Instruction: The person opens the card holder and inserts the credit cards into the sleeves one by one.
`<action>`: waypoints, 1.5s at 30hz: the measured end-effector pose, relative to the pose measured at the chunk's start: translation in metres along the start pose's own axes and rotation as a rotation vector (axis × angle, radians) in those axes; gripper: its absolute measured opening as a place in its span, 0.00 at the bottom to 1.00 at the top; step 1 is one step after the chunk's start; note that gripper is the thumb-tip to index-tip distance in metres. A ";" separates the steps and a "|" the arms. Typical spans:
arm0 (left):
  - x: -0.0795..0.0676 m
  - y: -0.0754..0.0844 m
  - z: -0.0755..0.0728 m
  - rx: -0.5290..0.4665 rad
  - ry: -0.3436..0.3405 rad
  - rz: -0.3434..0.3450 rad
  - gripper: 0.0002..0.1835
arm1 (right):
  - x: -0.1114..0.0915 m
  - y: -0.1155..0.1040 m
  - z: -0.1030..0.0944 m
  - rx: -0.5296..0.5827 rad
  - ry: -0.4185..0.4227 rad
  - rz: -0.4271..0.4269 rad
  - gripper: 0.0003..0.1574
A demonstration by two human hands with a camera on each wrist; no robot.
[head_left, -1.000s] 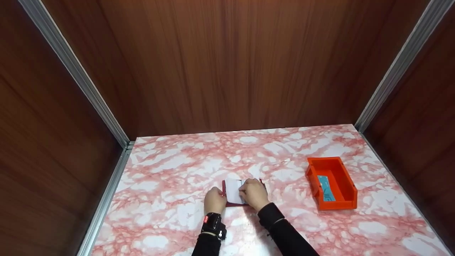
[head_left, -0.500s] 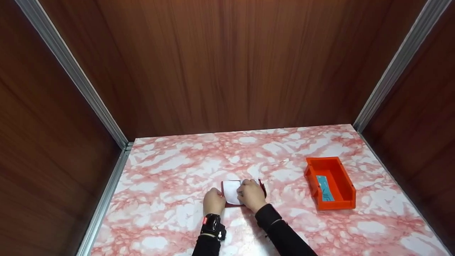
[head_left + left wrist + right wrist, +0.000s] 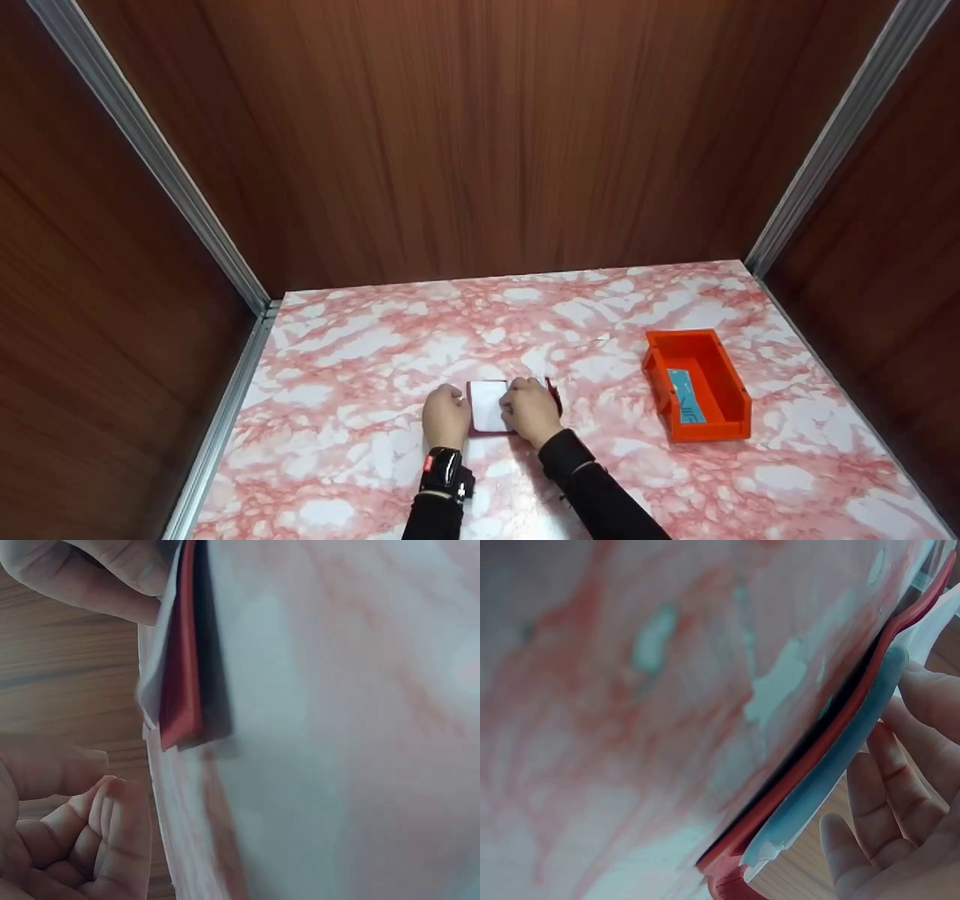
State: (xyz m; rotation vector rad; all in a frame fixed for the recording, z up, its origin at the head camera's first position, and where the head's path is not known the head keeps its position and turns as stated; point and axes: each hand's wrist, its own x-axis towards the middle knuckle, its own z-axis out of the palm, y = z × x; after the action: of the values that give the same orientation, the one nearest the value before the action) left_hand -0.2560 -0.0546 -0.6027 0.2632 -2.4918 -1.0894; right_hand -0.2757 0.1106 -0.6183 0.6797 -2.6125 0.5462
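Observation:
A small notebook with a red cover lies spread on the table, a white page showing on its left side. My right hand covers most of the right half and pinches a page near the middle. In the right wrist view a thick bluish page block rests on the red cover, with the thumb at its edge and the other fingers loosely bent. Just left of the notebook, my left hand holds nothing; the left wrist view shows its fingers loosely curled, apart from the cover.
An orange open-front bin stands to the right, with a teal card or label on its inner left side. The pink and white marbled table is bounded by brown wood-grain panels and grey metal rails.
The white page, raised and slanted earlier, now lies flatter over the left side. My left hand has let go of the notebook's left edge and moved slightly left. The right hand shifted slightly left.

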 end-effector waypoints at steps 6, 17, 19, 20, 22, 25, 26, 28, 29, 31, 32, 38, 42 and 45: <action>-0.002 0.005 0.007 0.018 0.008 0.024 0.05 | 0.000 0.002 0.002 -0.001 0.001 0.005 0.08; -0.004 -0.003 0.019 0.066 -0.042 0.062 0.09 | -0.001 0.001 0.001 0.018 0.053 -0.020 0.09; -0.005 -0.004 0.020 0.068 -0.049 0.063 0.09 | -0.001 0.001 0.001 0.018 0.060 -0.028 0.09; -0.005 -0.005 0.020 0.068 -0.052 0.063 0.09 | 0.000 0.001 0.001 0.017 0.056 -0.026 0.09; -0.005 -0.006 0.020 0.068 -0.056 0.073 0.09 | 0.000 0.001 0.001 0.012 0.048 -0.021 0.09; -0.005 -0.008 0.020 0.068 -0.067 0.088 0.08 | 0.000 0.001 0.001 0.010 0.012 0.003 0.08; -0.005 -0.008 0.020 0.070 -0.072 0.092 0.08 | 0.000 0.001 0.001 0.008 0.000 0.012 0.08; -0.004 -0.010 0.021 0.073 -0.081 0.097 0.07 | 0.000 0.002 0.001 0.005 -0.018 0.022 0.08; -0.004 -0.010 0.021 0.076 -0.084 0.097 0.07 | 0.000 0.002 0.001 0.005 -0.025 0.025 0.08; -0.004 -0.011 0.022 0.077 -0.090 0.098 0.06 | 0.000 0.002 0.001 0.006 -0.031 0.030 0.08; -0.004 -0.012 0.022 0.074 -0.093 0.098 0.06 | 0.000 0.002 0.000 0.006 -0.030 0.030 0.08; -0.004 -0.012 0.023 0.074 -0.103 0.092 0.06 | -0.001 0.001 -0.002 -0.003 -0.019 0.007 0.08; -0.004 -0.012 0.023 0.075 -0.111 0.083 0.06 | -0.002 0.000 -0.004 -0.020 -0.034 -0.004 0.08; -0.004 -0.012 0.022 0.077 -0.114 0.080 0.06 | -0.003 0.000 -0.007 -0.022 -0.030 -0.015 0.07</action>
State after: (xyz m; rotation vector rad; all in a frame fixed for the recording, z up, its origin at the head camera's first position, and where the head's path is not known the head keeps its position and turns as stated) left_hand -0.2616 -0.0463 -0.6261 0.1252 -2.6250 -1.0033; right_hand -0.2717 0.1151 -0.6133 0.7052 -2.6350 0.5054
